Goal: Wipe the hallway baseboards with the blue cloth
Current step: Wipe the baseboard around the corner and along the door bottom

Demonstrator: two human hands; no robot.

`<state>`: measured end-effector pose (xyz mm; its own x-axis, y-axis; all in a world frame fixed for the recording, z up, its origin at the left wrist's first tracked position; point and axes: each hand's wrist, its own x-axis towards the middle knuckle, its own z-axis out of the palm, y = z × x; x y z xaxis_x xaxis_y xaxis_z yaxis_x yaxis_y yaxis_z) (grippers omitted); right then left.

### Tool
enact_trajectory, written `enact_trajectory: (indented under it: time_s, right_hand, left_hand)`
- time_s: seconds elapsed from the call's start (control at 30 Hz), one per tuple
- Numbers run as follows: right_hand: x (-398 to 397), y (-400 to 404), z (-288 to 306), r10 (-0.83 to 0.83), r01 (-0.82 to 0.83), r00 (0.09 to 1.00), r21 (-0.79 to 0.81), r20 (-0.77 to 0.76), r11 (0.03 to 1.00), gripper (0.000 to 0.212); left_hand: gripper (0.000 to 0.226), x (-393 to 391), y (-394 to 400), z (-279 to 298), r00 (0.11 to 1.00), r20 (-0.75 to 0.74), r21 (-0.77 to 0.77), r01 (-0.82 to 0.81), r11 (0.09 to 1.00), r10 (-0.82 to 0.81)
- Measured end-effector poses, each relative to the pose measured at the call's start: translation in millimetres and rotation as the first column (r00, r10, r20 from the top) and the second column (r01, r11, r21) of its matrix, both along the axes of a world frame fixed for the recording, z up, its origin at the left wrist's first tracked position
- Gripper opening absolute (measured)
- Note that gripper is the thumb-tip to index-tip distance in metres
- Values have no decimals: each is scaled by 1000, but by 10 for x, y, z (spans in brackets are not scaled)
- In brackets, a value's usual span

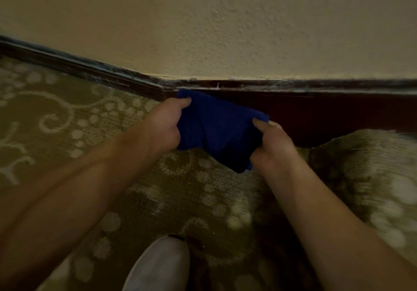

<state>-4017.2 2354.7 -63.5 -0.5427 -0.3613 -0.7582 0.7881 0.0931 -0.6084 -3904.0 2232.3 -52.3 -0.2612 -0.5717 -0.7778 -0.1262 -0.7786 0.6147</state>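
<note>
A blue cloth (216, 128) is stretched between both hands just in front of the dark wooden baseboard (327, 110). My left hand (164, 126) pinches the cloth's left edge, thumb on top near its upper corner. My right hand (273, 146) grips the cloth's right edge, with its fingers curled round the fabric. The cloth's upper left corner lies close to the angle where two baseboard runs meet; whether it touches the wood is unclear. Its lower corner hangs loose over the carpet.
A textured beige wall (225, 31) rises above the baseboard. Patterned olive carpet (67, 121) covers the floor. A light grey shoe (162, 266) stands at the bottom centre. The left baseboard run (67, 65) slopes away to the upper left.
</note>
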Motion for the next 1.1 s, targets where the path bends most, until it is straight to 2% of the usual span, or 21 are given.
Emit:
enact_trajectory:
  time_s: [0.1, 0.17, 0.27, 0.33, 0.4, 0.6, 0.77, 0.9, 1.0, 1.1]
  right_hand:
    - [148, 285, 271, 82, -78, 992, 43, -98, 996, 7]
    - [308, 441, 429, 137, -127, 980, 78, -145, 989, 13]
    - [483, 649, 592, 160, -148, 963, 69, -217, 987, 11]
    - [532, 747, 672, 176, -175, 964, 24, -197, 984, 14]
    - [549, 794, 735, 209, -218, 964, -36, -165, 975, 7]
    - [646, 676, 895, 207, -207, 978, -176, -18, 962, 11]
    - [761, 536, 774, 243, -246, 969, -195, -38, 949, 18]
    - [883, 308, 470, 244, -248, 969, -106, -44, 963, 39]
    - [1061, 62, 230, 274, -278, 959, -57, -76, 959, 24]
    - [1274, -229, 72, 280, -286, 955, -59, -95, 956, 21]
  left_hand:
    - [17, 179, 139, 166, 993, 99, -114, 78, 990, -67]
    - [27, 297, 252, 372, 967, 188, -197, 210, 958, -173]
    - [26, 436, 427, 753, 866, 349, -309, 466, 829, -357]
    - [23, 520, 495, 1019, 784, 465, -327, 584, 744, -411]
    - [26, 576, 542, 1230, 701, 555, -301, 671, 678, -448]
    - [33, 642, 562, 1453, 584, 706, -276, 748, 604, -401]
    - [41, 708, 340, 1276, 606, 727, -302, 704, 642, -323]
    - [29, 903, 91, 936, 709, 565, -251, 634, 731, -422]
    - [19, 1179, -215, 714, 772, 472, -261, 583, 769, -426]
    - [25, 1479, -586, 490, 816, 385, -254, 543, 800, -431]
